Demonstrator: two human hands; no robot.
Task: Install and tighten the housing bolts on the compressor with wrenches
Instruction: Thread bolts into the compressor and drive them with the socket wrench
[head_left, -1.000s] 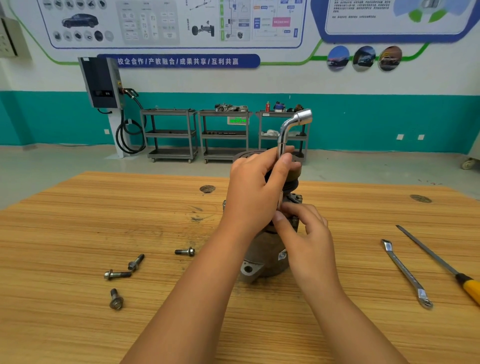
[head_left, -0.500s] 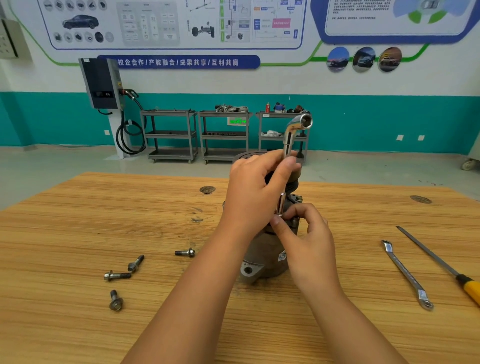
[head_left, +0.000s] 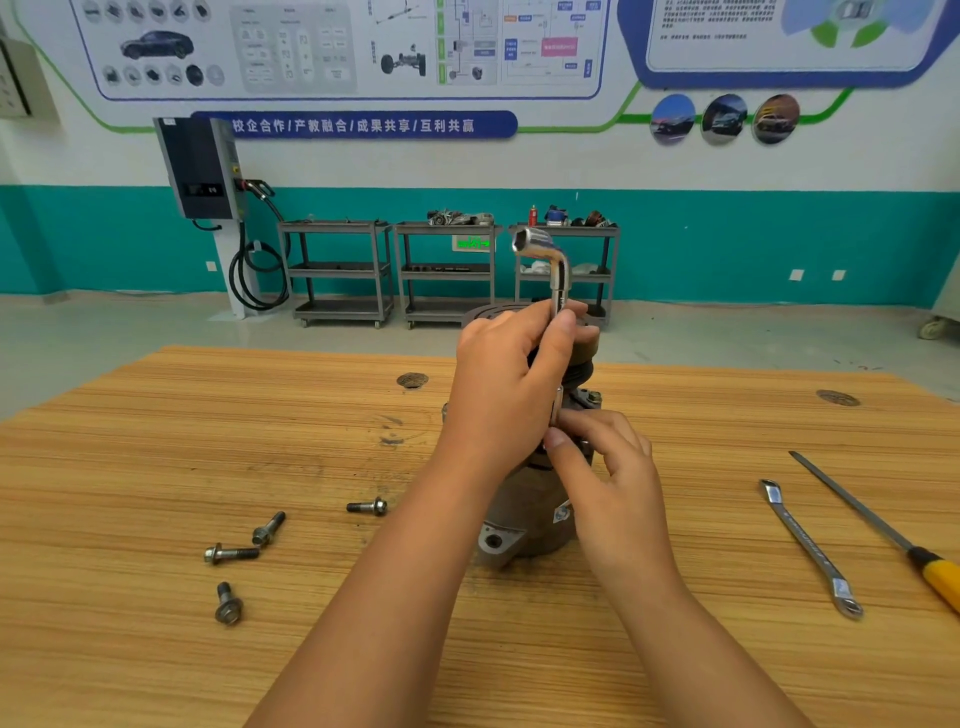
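1. While the left hand is gripping the upright shaft of the L-shaped socket wrench, fingers curled round it, the right hand is pinching its lower end between thumb and forefinger.
2. The wrench's bent top is now pointing left, having pointed right a second ago. The hands are spinning it, so a bolt is probably threading in, though it is hidden.
3. The compressor is standing upright on the table, under both hands.
4. Four loose bolts are lying to the left, not yet installed; a flat wrench and screwdriver are lying to the right.
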